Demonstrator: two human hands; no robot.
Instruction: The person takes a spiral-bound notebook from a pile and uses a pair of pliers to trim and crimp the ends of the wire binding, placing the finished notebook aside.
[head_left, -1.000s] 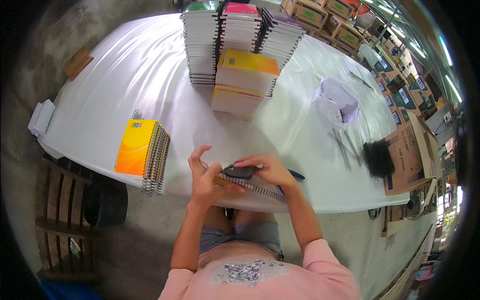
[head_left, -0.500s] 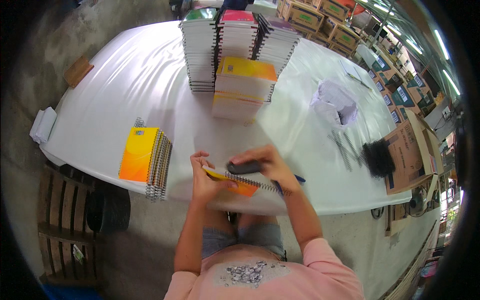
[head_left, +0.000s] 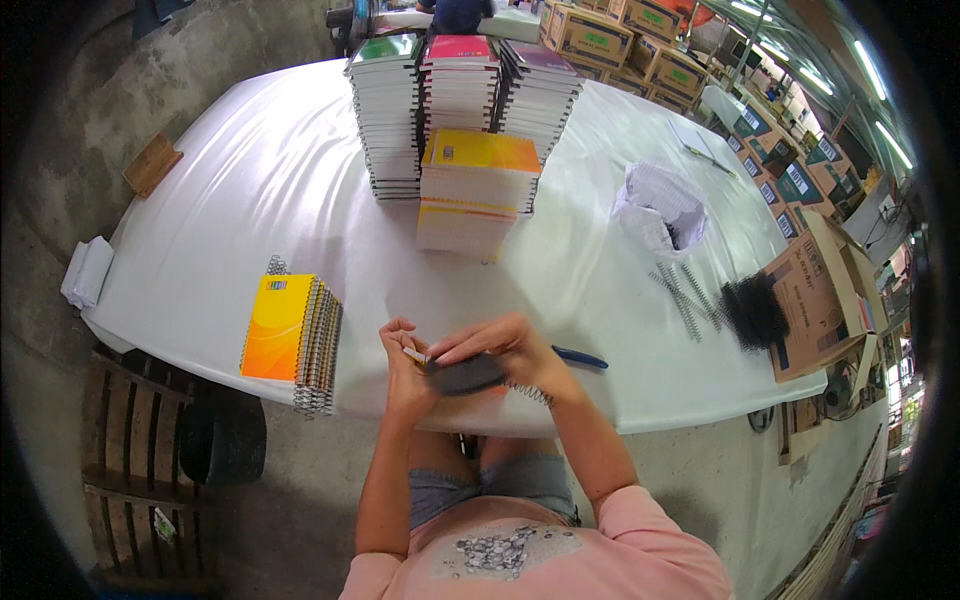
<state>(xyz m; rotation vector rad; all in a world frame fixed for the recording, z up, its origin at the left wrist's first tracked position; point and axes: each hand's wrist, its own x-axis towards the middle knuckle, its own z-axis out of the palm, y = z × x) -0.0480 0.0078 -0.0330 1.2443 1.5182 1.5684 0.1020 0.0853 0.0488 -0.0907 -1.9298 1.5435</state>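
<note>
My left hand (head_left: 406,378) is closed on a small notebook with a yellow and orange cover, near the table's front edge. Most of this notebook is hidden behind my right hand (head_left: 512,348) and a dark, rounded block (head_left: 468,376). My right fingers grip the block from above, against the notebook's bound edge. A dark spiral coil (head_left: 534,394) sticks out past the notebook under my right wrist. Just beyond that wrist lies a blue-handled tool (head_left: 580,357), partly covered. To the left, several coil-bound yellow notebooks (head_left: 272,328) lie in an overlapping pile, loose coil ends jutting out.
Tall notebook stacks (head_left: 388,120) rise at the far middle, fronted by a shorter yellow-topped stack (head_left: 470,190). Rightward are a white bag (head_left: 650,205), loose coils (head_left: 680,300), a bundle of black coils (head_left: 752,312) and an open cardboard box (head_left: 815,300). A wooden block (head_left: 153,165) sits far left.
My right hand has moved the dark block left and nearer to me along the notebook's bound edge. Less of the coil and cover shows now, and more of the blue-handled tool.
</note>
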